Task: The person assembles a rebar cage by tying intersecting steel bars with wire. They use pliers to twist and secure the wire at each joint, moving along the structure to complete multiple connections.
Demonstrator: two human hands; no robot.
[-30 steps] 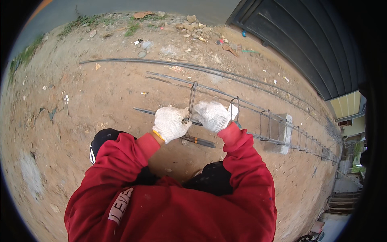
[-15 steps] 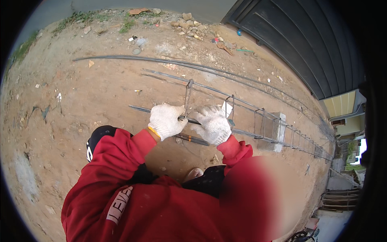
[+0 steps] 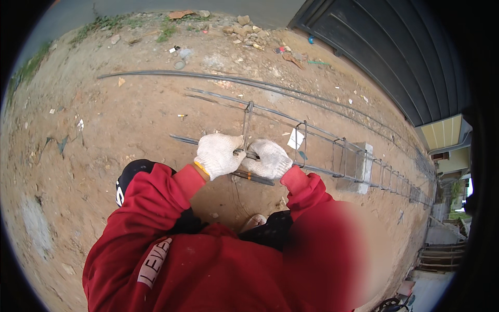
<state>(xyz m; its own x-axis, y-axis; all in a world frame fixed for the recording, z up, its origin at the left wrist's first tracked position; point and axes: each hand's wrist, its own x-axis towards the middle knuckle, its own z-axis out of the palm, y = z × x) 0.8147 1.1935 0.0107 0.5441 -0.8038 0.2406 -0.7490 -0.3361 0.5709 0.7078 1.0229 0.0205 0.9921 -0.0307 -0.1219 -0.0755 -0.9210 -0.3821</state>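
A long rebar cage [image 3: 322, 133] of bars and square stirrups runs from the middle off to the right. Both my hands wear white knit gloves and meet at the foot of its first stirrup [image 3: 248, 122]. My left hand [image 3: 218, 154] is closed round the near rebar [image 3: 183, 139], just left of the stirrup. On the stirrup's other side my right hand [image 3: 268, 158] curls over the same bar, thumb and fingers pinched. Whether the fingertips also hold tie wire is hidden. Below the hands lies a dark bar-like thing [image 3: 254, 178] with orange marks. A thin wire [image 3: 238, 193] trails beneath.
A concrete block [image 3: 362, 167] stands by the cage at the right. Long loose rods [image 3: 208, 76] lie beyond it on bare dirt. A dark ribbed metal gate [image 3: 395, 57] rises at the far right. Rubble [image 3: 244, 32] is heaped at the back. My shoe [image 3: 253, 222] shows below.
My right hand has moved left and curled in tighter, close against the stirrup and my left hand. A white scrap behind it now shows more fully. The view has shifted slightly.
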